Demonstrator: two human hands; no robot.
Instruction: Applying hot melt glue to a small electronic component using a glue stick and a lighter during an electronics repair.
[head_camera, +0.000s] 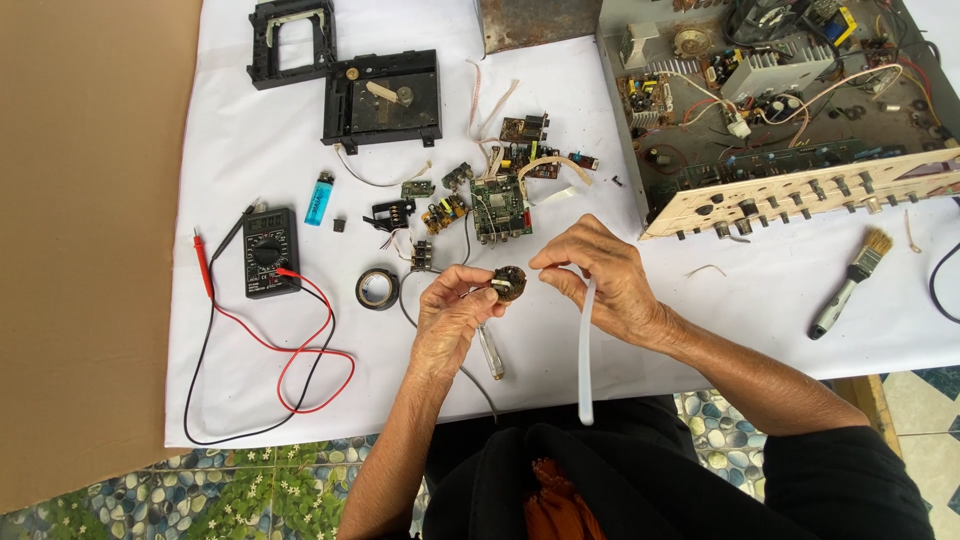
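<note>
Hands: left (452, 318) pinches round motor (509, 284), right (598, 282) grips white strip (586, 350).

One multimeter (270, 251) — one brush (850, 281) — one lighter (319, 197)

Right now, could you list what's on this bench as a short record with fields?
Surface: white sheet over a table
Left hand: pinches a small round part
Right hand: holds a white flat strip, which hangs down
Under the left hand: clear-handled screwdriver
Left side: black multimeter with red and black leads, blue lighter, roll of black tape
Middle: small circuit boards
Top right: opened metal chassis
Right: brush
</note>
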